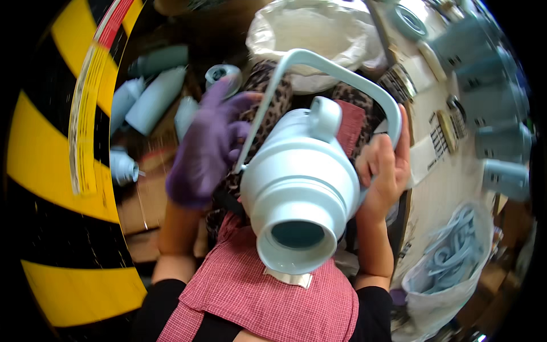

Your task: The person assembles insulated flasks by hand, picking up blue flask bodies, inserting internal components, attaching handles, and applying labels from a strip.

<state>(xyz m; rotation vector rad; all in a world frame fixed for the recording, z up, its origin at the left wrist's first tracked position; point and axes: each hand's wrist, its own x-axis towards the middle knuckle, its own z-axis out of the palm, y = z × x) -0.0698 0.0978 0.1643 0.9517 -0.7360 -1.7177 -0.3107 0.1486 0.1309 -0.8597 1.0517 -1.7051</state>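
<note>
R hand (383, 171), bare: fingers curled round the R leg of the handle (342, 71), thumb side against the jug (299, 194); gripping. L hand (208, 151), in 1 purple glove: fingers spread and loosely bent at the L leg of the handle, near its pivot; blurred, cannot tell if it grips.

Jug: 1, pale blue-white, between the 2 hands, lying over the lap, open mouth toward the camera, spout knob up. Handle arcs above both sets of fingers.

Under hands: red checked apron (268, 290), leopard-print cloth (265, 97).

Beyond L fingers: approx. 5 pale bottles (154, 97) lying on the floor, plus 1 round cap (219, 73). Above: 1 white bag (313, 31).

Beyond R fingers: table (450, 182) w/ 5 grey-blue parts (501, 142) along its far edge. Below R wrist: 1 bag of handles (450, 256), count unclear.
</note>
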